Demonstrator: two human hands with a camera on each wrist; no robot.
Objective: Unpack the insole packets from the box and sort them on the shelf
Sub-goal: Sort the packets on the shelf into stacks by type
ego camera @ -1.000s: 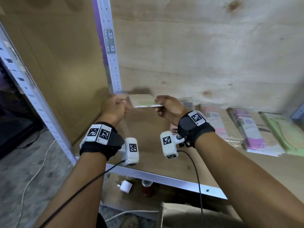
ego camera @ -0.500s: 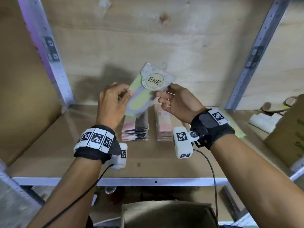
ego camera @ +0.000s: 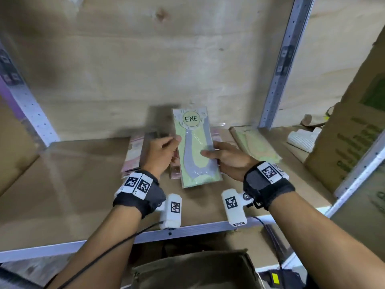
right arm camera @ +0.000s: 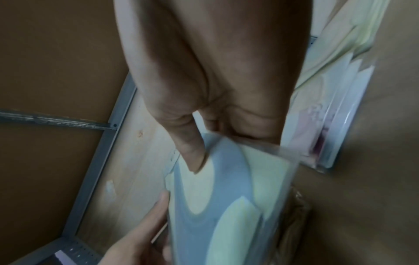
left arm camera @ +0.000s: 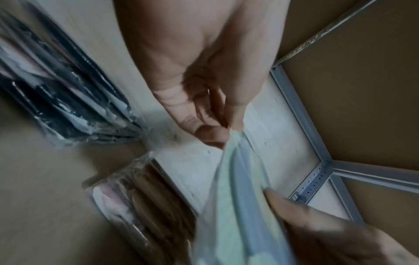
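Fingers point(ego camera: 177, 140) have turned green packet point(ego camera: 196, 149) upright.

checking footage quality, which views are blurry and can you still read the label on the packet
Head view: mostly sharp, ENE readable on the green packet, shelf posts bowed by the wide lens. Left wrist view: motion-smeared, left hand and packet streaky. Right wrist view: soft and dim, right hand blurred, no label legible.
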